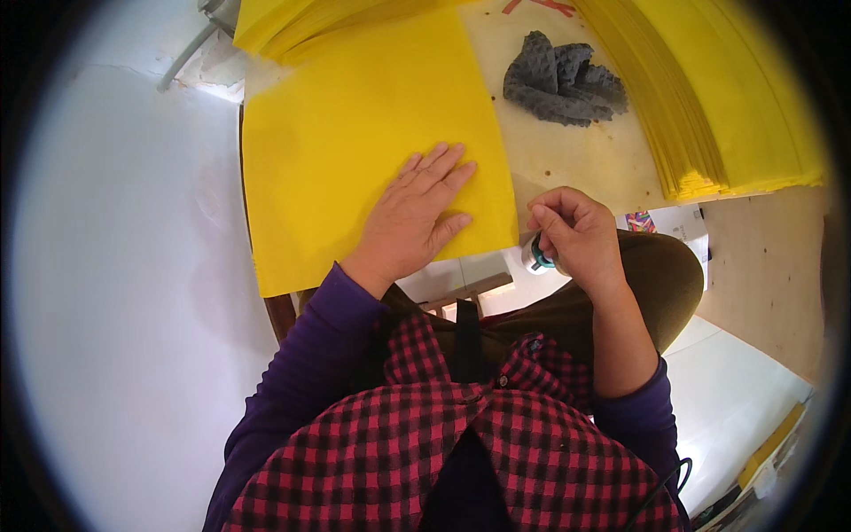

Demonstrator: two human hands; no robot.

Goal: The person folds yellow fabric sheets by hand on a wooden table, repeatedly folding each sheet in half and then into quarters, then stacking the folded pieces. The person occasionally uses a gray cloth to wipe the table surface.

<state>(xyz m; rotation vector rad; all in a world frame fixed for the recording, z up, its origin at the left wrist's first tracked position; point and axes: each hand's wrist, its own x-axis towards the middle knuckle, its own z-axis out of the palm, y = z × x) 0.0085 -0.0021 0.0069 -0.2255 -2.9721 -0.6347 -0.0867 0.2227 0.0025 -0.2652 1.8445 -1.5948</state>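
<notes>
A large, thin yellow sheet [328, 168] lies flat on the pale wooden table [576, 160], its near edge hanging at the table's front. My left hand [408, 217] rests palm down on it, fingers stretched out. Just right of the sheet's near right corner is my right hand [581, 235], at the table's front edge. Its thumb and forefinger are pinched together; whether anything small is between them cannot be made out. Below that hand, a metal bottle with a teal ring [534, 257] shows partly, the rest hidden.
Thick stacks of yellow sheets stand at the right [762, 97] and far left [346, 22]. Between them lie a crumpled grey cloth [563, 84] and some red strips [541, 7]. A wooden bar [474, 291] shows below the table edge. White floor [133, 310] spreads on the left.
</notes>
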